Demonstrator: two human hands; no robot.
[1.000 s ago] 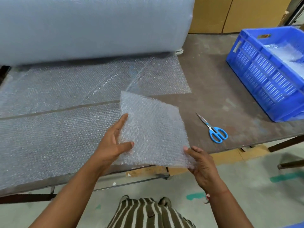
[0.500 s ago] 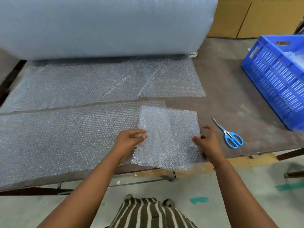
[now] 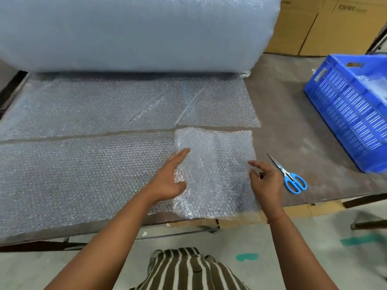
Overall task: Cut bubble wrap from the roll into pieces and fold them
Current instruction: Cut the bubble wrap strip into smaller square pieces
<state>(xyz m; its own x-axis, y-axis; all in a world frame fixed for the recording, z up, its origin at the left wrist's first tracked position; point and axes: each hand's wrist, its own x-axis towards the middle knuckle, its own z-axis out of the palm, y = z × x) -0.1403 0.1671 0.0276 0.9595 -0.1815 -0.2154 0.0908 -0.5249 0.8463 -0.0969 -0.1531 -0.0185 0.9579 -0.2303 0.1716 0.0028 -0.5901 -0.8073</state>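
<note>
A big roll of bubble wrap lies across the back of the table, and its unrolled sheet lies flat in front of it. A long cut strip lies nearer me. On the strip's right end lies a folded bubble wrap piece, reaching to the table's front edge. My left hand rests on its left edge with straight fingers. My right hand is at its right edge, fingers loosely curled, with the index fingertip and thumb touching the wrap.
Blue-handled scissors lie shut on the brown table just right of my right hand. A blue crate holding some bubble wrap stands at the far right. Cardboard boxes are stacked behind the table.
The piece, held up off the table a second ago, has been laid flat on the strip's right end. Both hands came down with it and moved to its side edges.
</note>
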